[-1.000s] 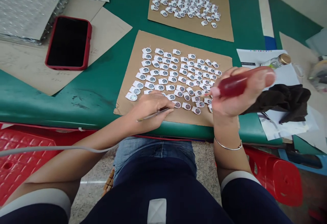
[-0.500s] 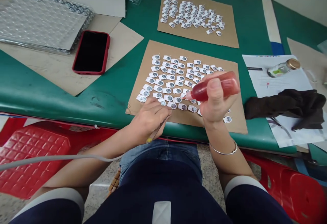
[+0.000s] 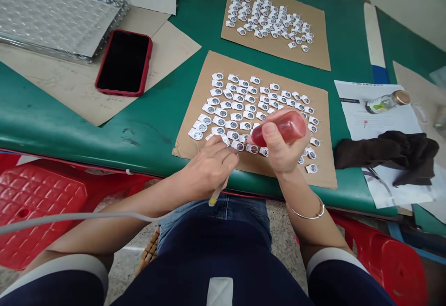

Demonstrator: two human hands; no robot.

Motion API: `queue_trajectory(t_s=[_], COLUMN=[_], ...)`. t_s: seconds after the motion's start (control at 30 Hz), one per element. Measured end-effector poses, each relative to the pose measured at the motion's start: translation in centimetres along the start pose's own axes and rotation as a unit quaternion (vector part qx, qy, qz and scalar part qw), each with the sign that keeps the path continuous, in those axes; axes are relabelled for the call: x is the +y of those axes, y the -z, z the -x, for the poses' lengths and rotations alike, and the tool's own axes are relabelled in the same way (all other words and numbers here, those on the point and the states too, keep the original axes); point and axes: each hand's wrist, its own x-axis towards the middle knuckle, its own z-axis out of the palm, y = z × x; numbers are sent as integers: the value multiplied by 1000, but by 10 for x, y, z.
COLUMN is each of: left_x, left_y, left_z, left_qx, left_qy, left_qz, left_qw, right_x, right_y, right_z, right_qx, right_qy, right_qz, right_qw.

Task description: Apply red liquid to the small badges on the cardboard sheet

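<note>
My right hand (image 3: 286, 150) is wrapped round a red squeeze bottle (image 3: 284, 127), tilted with its nozzle down and to the left over the near cardboard sheet (image 3: 191, 85). Rows of small white tagged pieces with round silvery emblems (image 3: 238, 106) lie on that sheet. At its front edge my left hand (image 3: 211, 164) is closed on a thin tool (image 3: 216, 194) with a yellow end, its fingertips beside the front row of pieces. The tool's tip and the bottle's nozzle are hard to make out.
Behind lies another cardboard sheet (image 3: 318, 36) with similar pieces. A red-cased phone (image 3: 123, 63) and bubble-textured clear packs (image 3: 52, 13) are at the left. Papers (image 3: 351, 110), a small jar (image 3: 387, 102) and dark cloth (image 3: 386, 152) lie at the right. Red stools (image 3: 42, 203) stand below the table.
The bottle and my right hand have moved slightly left and down, and the bottle is tilted more. My left hand has shifted a little right and down. The view has shifted slightly.
</note>
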Motion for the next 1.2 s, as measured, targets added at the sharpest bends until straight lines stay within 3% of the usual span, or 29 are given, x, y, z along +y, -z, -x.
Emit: queue_trajectory(t_s=[0.33, 0.73, 1.2], left_x=[14, 15, 14], left_y=[-1, -2, 0], left_z=[-7, -7, -8], left_qx=[8, 8, 11], left_qy=[-39, -37, -40], left_qz=[-91, -105, -98], left_qw=[995, 994, 994], right_x=[-1, -4, -3], right_y=[-2, -4, -4], right_z=[0, -1, -4], right_qx=[-49, -32, -14], right_qy=[-1, -1, 54], right_qz=[51, 50, 86], right_qw=[998, 998, 995])
